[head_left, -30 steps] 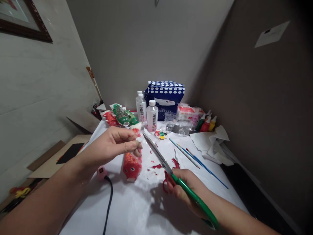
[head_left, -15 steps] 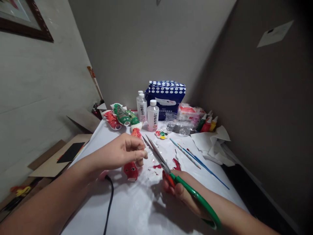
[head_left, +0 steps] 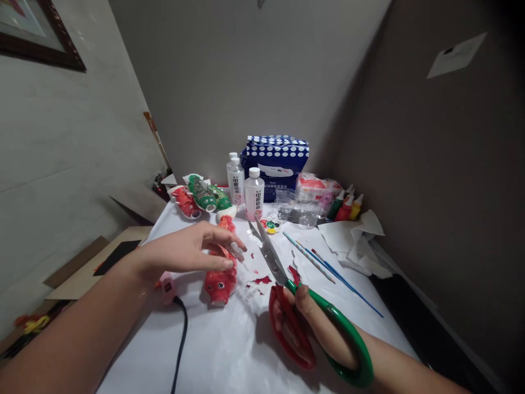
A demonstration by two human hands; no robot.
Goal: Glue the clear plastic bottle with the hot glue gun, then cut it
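Observation:
My right hand [head_left: 305, 314] holds a pair of scissors [head_left: 274, 261] with one green and one red handle. The blades point away from me and stand slightly apart. My left hand [head_left: 205, 247] hovers over a red fish-shaped craft [head_left: 218, 280] with stuck-on eyes, thumb and fingers apart. A small whitish, see-through bit shows by its fingertips; whether it clings to them I cannot tell. The hand hides the middle of the red fish. Scraps of red [head_left: 261, 280] and clear pieces lie on the white sheet between my hands.
Green fish crafts [head_left: 202, 192] and another red one [head_left: 185, 202] lie at the back left. Bottles [head_left: 255, 194], a blue bag [head_left: 279, 164], a paint palette [head_left: 270, 225] and paint tubes [head_left: 344, 208] stand behind. Brushes [head_left: 328, 262] lie right; a pink corded tool [head_left: 167, 287] lies left.
My left hand's fingers have spread from a pinch, and the hand has shifted slightly left. The scissors have tilted more upright, and the red handle has come into fuller view.

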